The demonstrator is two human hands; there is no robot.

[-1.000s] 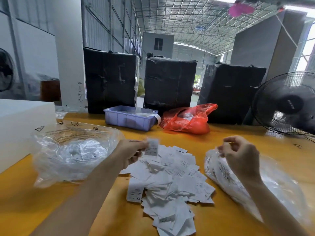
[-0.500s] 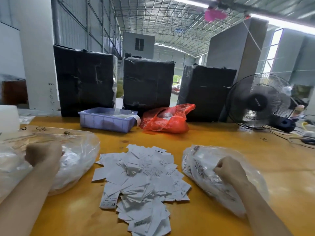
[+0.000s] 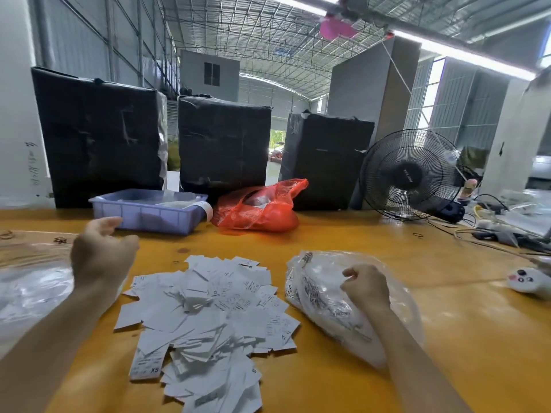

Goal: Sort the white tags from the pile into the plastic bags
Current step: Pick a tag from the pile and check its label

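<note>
Fingers (image 3: 350,274) of the right hand (image 3: 365,289) pinch the clear plastic bag (image 3: 322,305), left hand (image 3: 100,254) loose and empty; tugging could spill its white paper tags (image 3: 208,311)

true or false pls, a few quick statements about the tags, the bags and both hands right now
1. The pile of white tags lies between two clear plastic bags. True.
2. The right hand holds a tag above the pile. False: it rests curled on the right plastic bag, no tag visible in it.
3. The left hand is raised beside the left plastic bag, fingers loosely curled, holding nothing. True.
4. The red plastic bag sits inside the blue tray. False: it lies on the table beside the tray.
</note>
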